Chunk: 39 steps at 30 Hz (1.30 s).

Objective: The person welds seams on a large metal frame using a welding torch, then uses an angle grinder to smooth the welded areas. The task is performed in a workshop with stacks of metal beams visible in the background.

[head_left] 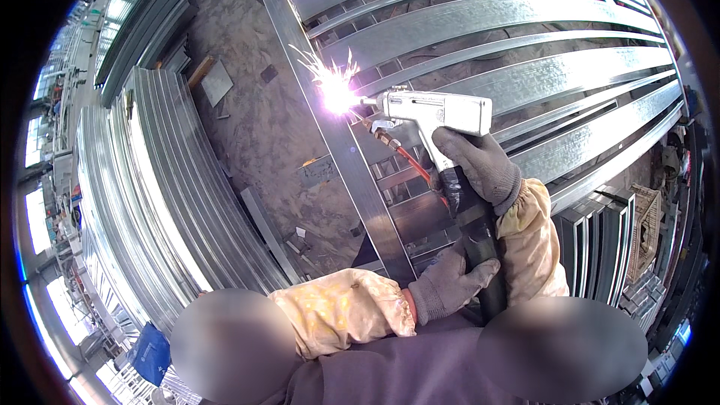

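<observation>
Sparking metal frame [358, 180] | right hand [486, 169] clasped round welding gun [439, 111] | left hand [448, 285] clasping hose [478, 236]

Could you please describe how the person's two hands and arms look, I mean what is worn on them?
The left hand and the right hand wear matching grey-brown fabric gloves. Both arms have loose, wrinkled tan sleeves: the left sleeve shows yellowish patches, and the right sleeve looks gathered near the wrist.
</observation>
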Each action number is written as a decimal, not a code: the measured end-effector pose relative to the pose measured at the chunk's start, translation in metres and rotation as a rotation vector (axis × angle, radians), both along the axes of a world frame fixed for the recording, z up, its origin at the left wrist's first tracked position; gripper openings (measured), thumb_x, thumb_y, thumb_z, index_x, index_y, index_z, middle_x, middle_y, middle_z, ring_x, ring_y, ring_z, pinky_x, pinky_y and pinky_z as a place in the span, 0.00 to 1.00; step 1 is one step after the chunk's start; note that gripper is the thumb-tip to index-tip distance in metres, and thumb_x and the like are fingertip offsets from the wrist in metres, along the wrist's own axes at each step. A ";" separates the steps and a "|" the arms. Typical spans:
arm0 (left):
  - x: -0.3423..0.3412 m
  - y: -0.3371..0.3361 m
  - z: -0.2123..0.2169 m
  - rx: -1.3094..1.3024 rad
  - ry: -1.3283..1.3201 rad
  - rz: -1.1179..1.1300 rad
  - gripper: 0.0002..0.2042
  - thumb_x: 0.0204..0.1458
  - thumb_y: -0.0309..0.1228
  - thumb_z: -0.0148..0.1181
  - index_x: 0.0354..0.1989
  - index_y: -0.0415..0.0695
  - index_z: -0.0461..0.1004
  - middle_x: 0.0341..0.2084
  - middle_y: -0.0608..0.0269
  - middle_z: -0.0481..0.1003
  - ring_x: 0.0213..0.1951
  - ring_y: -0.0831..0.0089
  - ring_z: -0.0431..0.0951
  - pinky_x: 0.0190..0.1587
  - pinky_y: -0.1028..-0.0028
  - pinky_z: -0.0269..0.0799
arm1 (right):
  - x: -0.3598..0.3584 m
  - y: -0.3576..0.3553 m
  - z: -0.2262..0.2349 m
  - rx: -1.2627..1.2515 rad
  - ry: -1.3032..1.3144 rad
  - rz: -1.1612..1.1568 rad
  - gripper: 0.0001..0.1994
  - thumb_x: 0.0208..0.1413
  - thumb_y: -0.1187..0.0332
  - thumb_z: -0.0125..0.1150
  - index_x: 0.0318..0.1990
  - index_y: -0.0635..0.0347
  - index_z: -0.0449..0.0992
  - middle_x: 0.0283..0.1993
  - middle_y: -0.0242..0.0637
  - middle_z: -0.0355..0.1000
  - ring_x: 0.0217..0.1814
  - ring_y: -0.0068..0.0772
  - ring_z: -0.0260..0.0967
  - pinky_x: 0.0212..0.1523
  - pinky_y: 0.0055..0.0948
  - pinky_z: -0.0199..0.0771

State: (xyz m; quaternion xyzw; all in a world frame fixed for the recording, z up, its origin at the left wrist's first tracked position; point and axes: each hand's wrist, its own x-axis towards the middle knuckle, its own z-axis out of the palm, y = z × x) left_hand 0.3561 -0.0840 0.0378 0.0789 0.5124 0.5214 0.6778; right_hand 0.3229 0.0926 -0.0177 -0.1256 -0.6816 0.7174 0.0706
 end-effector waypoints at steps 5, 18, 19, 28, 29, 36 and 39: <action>0.000 -0.002 0.000 0.010 0.050 0.004 0.10 0.60 0.37 0.56 0.39 0.42 0.71 0.25 0.69 0.71 0.26 0.82 0.68 0.29 0.76 0.68 | -0.001 0.001 0.028 -0.143 -0.227 0.060 0.13 0.65 0.67 0.55 0.54 0.60 0.73 0.49 0.43 0.71 0.49 0.34 0.72 0.51 0.30 0.73; 0.003 -0.001 0.004 0.006 -0.048 0.033 0.10 0.60 0.37 0.57 0.35 0.43 0.71 0.22 0.71 0.69 0.24 0.83 0.66 0.27 0.77 0.64 | 0.007 0.001 0.007 -0.066 -0.084 0.028 0.21 0.61 0.65 0.61 0.56 0.69 0.68 0.45 0.41 0.73 0.36 0.28 0.75 0.33 0.26 0.78; 0.003 -0.001 0.003 0.021 -0.049 0.029 0.10 0.60 0.37 0.57 0.39 0.43 0.68 0.21 0.70 0.68 0.23 0.82 0.66 0.25 0.77 0.64 | 0.006 0.001 0.010 -0.113 -0.125 0.040 0.21 0.61 0.65 0.61 0.56 0.69 0.67 0.43 0.42 0.73 0.32 0.29 0.75 0.30 0.27 0.78; 0.006 -0.003 0.001 -0.002 -0.042 0.012 0.11 0.61 0.38 0.57 0.32 0.43 0.70 0.20 0.73 0.67 0.23 0.83 0.64 0.26 0.77 0.62 | -0.001 -0.006 0.037 -0.382 -0.304 -0.065 0.19 0.61 0.66 0.60 0.55 0.68 0.67 0.41 0.44 0.72 0.32 0.33 0.74 0.32 0.31 0.76; 0.006 -0.003 0.002 -0.008 -0.037 0.017 0.11 0.61 0.38 0.57 0.32 0.43 0.70 0.20 0.73 0.67 0.23 0.83 0.64 0.26 0.77 0.62 | -0.001 -0.006 0.037 -0.371 -0.302 -0.056 0.19 0.61 0.66 0.60 0.55 0.68 0.67 0.41 0.44 0.72 0.32 0.33 0.74 0.32 0.31 0.76; 0.009 -0.003 0.000 0.019 -0.059 0.051 0.11 0.61 0.37 0.57 0.33 0.43 0.69 0.21 0.73 0.67 0.23 0.83 0.64 0.26 0.78 0.62 | 0.008 -0.003 0.024 -0.245 -0.236 -0.012 0.16 0.62 0.65 0.59 0.53 0.66 0.73 0.46 0.36 0.73 0.45 0.23 0.70 0.46 0.26 0.73; 0.008 -0.003 0.001 0.021 -0.122 0.050 0.10 0.61 0.37 0.57 0.35 0.43 0.68 0.21 0.73 0.67 0.23 0.83 0.64 0.27 0.78 0.63 | 0.002 -0.005 0.038 -0.470 -0.335 -0.065 0.17 0.61 0.64 0.60 0.52 0.67 0.73 0.44 0.34 0.74 0.45 0.21 0.70 0.45 0.25 0.73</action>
